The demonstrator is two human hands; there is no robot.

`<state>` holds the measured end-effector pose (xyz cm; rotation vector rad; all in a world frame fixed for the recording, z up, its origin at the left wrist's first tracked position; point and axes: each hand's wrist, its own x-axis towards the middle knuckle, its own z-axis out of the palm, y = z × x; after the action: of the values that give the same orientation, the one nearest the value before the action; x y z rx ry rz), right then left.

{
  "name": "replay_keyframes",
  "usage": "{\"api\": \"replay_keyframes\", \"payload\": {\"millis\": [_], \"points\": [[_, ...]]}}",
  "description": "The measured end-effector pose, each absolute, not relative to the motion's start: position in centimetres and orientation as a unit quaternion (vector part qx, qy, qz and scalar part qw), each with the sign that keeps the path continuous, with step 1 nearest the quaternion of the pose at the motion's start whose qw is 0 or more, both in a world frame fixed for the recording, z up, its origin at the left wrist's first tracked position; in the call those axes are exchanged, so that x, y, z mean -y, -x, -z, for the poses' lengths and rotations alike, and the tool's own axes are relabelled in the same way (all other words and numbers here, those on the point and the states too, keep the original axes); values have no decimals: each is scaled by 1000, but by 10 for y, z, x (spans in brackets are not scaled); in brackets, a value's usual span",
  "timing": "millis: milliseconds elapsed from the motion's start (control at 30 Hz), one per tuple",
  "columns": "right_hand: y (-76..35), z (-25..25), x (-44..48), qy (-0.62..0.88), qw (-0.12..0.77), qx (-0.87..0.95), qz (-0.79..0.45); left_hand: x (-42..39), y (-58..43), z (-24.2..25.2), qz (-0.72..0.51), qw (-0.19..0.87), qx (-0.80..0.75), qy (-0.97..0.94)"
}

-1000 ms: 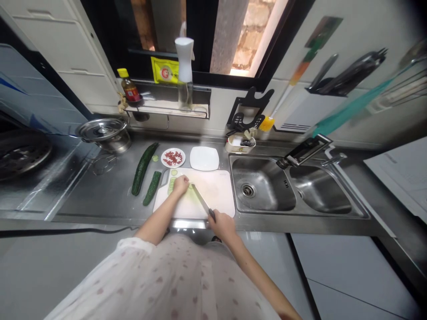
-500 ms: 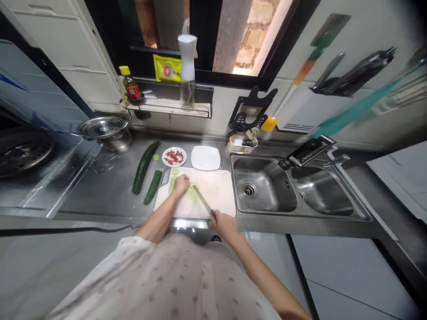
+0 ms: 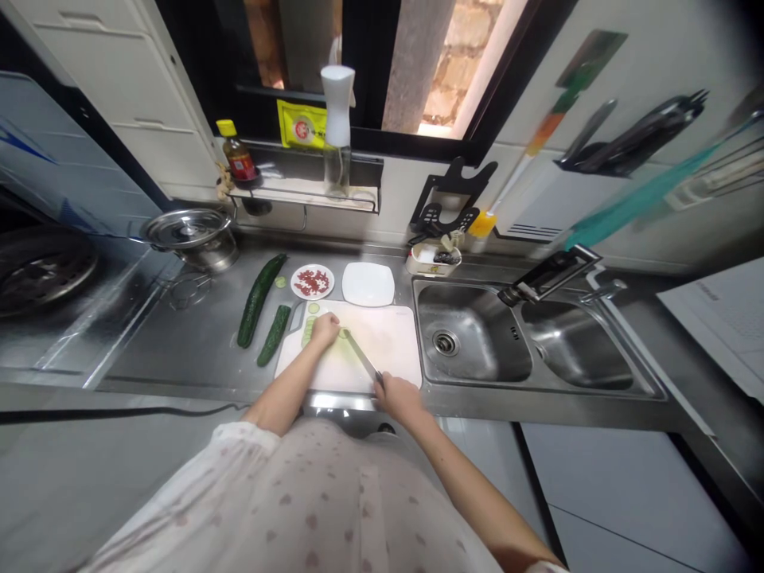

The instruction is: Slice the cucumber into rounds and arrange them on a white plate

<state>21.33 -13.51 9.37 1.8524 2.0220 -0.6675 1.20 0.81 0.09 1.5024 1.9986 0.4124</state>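
My right hand [image 3: 397, 396] is closed round the handle of a knife [image 3: 361, 355], whose blade points up and left over the white cutting board [image 3: 394, 342]. At the blade's tip lies a pale green cucumber slice [image 3: 343, 333]. My left hand [image 3: 325, 329] has its fingers pressed together beside that slice; what they grip is too small to make out. More slices [image 3: 309, 325] lie in a row at the board's left side, partly behind my left hand. Left of the board are a cut cucumber [image 3: 274, 336] and a longer whole one [image 3: 261, 299].
Behind the board stand a plate of red pieces [image 3: 312, 282] and a white dish [image 3: 368, 284]. A steel pot [image 3: 194, 237] is at the back left. To the right is a double sink [image 3: 474, 330] with a faucet [image 3: 537, 280]. A shelf [image 3: 304, 195] holds bottles.
The knife and my right hand have shifted very slightly left. My left hand stays in nearly the same place.
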Motion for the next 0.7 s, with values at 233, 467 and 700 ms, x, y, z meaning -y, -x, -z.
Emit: {"api": "replay_keyframes", "payload": {"millis": [233, 467, 700], "points": [[-211, -94, 128, -642, 162, -714, 229, -9, -12, -2, -145, 301, -754, -566], [-209, -94, 126, -643, 163, -711, 234, -10, -11, -2, -148, 308, -750, -566], [-215, -93, 133, -651, 159, -704, 237, -8, -10, -5, -151, 308, -752, -563]]}}
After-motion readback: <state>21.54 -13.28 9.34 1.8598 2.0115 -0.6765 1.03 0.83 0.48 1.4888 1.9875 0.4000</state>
